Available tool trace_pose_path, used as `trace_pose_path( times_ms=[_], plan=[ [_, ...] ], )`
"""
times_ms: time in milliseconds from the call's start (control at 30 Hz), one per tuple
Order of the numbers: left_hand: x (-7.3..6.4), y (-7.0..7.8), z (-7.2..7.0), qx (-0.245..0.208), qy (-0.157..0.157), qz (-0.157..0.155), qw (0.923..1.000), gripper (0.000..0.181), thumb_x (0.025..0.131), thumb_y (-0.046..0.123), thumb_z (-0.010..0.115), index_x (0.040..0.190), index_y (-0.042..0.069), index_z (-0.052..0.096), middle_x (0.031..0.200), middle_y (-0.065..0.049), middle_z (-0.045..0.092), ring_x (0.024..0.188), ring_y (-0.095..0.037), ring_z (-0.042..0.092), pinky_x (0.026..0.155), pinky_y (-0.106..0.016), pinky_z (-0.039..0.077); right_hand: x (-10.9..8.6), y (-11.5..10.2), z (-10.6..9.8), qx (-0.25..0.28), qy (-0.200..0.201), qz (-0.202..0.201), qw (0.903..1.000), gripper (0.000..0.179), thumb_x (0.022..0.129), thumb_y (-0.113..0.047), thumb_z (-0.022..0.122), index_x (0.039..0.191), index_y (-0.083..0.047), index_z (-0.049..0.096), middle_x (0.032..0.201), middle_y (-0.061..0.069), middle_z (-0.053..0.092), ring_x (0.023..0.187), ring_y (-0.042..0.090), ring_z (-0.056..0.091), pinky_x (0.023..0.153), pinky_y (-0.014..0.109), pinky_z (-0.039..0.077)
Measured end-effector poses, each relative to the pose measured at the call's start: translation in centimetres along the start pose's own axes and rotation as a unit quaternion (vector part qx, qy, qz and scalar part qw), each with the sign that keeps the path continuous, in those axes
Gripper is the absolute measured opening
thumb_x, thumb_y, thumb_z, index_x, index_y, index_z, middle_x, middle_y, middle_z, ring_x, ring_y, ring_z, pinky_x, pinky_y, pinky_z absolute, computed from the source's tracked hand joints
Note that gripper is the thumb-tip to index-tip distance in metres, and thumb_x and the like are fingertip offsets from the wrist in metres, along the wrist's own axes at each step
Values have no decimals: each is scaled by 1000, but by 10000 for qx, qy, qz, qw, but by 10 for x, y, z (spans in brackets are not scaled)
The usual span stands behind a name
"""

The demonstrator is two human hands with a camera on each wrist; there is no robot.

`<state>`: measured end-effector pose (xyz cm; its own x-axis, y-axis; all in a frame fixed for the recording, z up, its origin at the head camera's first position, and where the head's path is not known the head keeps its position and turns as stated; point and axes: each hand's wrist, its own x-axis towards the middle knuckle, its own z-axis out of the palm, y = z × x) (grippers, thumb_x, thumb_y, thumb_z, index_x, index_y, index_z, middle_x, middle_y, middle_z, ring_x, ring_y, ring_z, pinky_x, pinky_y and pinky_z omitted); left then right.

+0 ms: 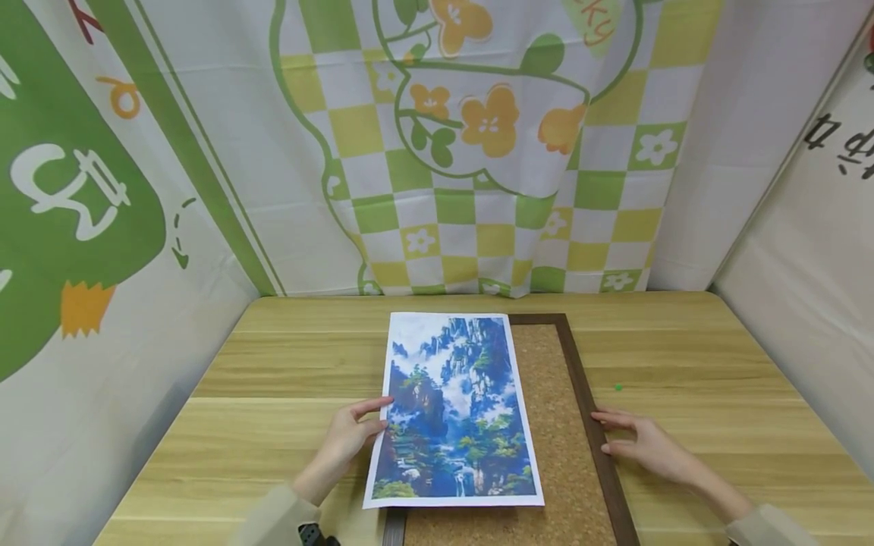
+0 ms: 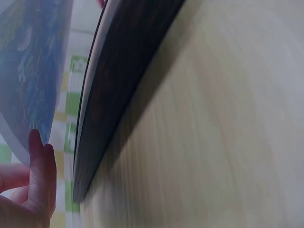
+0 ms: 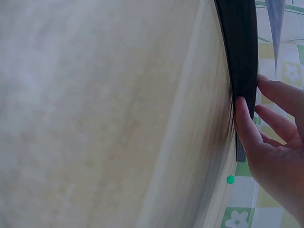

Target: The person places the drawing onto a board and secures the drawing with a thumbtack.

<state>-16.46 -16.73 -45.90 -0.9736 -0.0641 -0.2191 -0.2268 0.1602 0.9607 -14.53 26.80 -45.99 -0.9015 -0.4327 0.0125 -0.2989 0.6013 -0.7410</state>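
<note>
White-bordered blue landscape paper print [image 1: 451, 409]: over brown-framed rectangular cork board [image 1: 556, 394], left side.
Left hand [image 1: 344, 440]: fingers pinch print's left edge; underside contact unclear.
Right hand [image 1: 652, 447]: fingers grasp right rim.
Care: steady board, square edges.

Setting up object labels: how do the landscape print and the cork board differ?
Look: the print shows a blue-green mountain scene with a white border; the cork board is speckled brown with a dark frame.
Size: the board extends past the print on the right and near sides.
Thickness: the print is a thin sheet; the board has a thick edge.
Shared: both look rectangular.
</note>
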Motion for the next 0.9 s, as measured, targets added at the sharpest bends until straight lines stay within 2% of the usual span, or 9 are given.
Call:
trace_pose_path(
  times_ms=[100,200,367,700,900],
  plan=[
    [-6,10,11,80,-126,33,9999,34,79,-7,53,112,-1,60,124,-21,47,55,-7,49,52,-21,44,0,0,0,-55,40,-24,10000,50,83,-25,61,123,3,49,130,27,39,107,31,48,85,31,43],
    [-8,14,20,55,-288,82,9995,35,79,-7,54,112,-2,59,123,-22,48,50,-6,43,49,-21,40,0,1,0,-85,68,-28,9999,50,82,-25,62,123,2,50,129,26,40,108,27,49,85,26,42],
    [-11,16,33,158,-554,160,9982,36,80,-6,53,115,-1,58,126,-24,44,51,-5,43,48,-21,39,0,2,1,-72,94,-52,9999,49,82,-24,62,122,2,50,129,26,41,105,18,51,82,22,43],
    [-14,11,48,184,-813,205,9963,37,78,-8,53,115,-3,57,119,-23,52,54,-5,46,49,-21,41,0,-1,0,-103,36,58,9999,50,83,-26,61,123,2,50,129,25,41,108,35,48,83,27,44],
    [-16,7,53,90,-872,119,9961,37,78,-8,54,115,-3,57,123,-25,47,54,-4,47,49,-19,43,0,-2,0,-95,50,62,9999,50,82,-26,62,123,1,51,129,25,41,108,33,48,82,25,43]
  ],
)
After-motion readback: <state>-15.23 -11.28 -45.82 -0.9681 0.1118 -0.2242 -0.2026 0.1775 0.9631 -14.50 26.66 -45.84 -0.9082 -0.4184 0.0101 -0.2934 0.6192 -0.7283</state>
